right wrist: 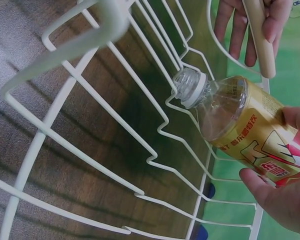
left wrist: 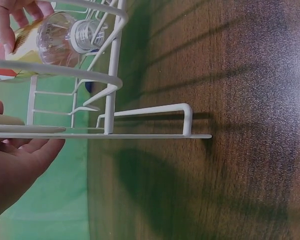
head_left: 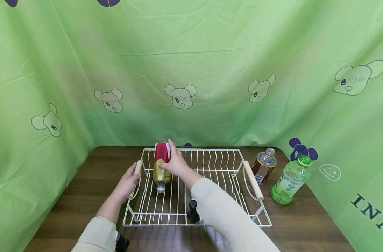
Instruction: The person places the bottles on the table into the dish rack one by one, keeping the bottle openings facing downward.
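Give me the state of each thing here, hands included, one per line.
Red-and-gold bottle: neck down, uncapped
Brown-labelled bottle: upright, uncapped
Green bottle: standing; cap unclear
White rack: standing on the table
Left hand: holding the rack's wooden handle
Right hand: gripping the red-and-gold bottle

A green bottle (head_left: 289,182) stands near a brown-labelled bottle (head_left: 263,168) before patterned green cloth (head_left: 216,45)

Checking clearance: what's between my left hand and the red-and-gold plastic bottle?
In the head view: the beige wooden handle your hand holds, then white metal rack wires.
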Demonstrator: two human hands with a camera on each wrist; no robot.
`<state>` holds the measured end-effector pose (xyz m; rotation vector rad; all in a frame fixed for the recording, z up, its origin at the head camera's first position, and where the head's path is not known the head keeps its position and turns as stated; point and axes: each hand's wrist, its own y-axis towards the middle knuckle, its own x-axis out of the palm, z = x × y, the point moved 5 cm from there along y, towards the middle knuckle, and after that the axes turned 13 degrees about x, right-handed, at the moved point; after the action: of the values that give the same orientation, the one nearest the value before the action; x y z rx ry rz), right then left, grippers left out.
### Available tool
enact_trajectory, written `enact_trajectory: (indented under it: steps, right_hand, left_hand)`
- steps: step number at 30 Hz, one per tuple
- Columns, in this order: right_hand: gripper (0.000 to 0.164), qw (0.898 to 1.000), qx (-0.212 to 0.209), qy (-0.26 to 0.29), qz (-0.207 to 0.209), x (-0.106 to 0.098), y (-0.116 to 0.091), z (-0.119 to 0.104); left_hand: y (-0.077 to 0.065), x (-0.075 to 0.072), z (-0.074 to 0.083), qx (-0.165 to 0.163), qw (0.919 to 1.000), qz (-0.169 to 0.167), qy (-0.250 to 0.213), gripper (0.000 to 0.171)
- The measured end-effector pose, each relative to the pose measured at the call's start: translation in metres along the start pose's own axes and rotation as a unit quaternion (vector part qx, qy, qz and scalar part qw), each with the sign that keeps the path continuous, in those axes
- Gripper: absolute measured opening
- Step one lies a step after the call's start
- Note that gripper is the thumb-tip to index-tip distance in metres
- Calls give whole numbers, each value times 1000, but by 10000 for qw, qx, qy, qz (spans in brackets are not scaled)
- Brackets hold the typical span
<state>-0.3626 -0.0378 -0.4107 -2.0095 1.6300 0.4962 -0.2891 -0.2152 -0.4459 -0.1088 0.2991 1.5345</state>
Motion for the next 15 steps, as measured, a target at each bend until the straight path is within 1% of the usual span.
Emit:
enact_trajectory:
  steps: [10,15]
  right_hand:
    - [105,10000,15,45,87,-5,0,0]
    - [105,9999,115,102,71,-12,-3,0]
  left_hand:
    - [1,1,0,24,10000,2,3,66]
    - [-1,0,0,-38,10000,-41,-49,66]
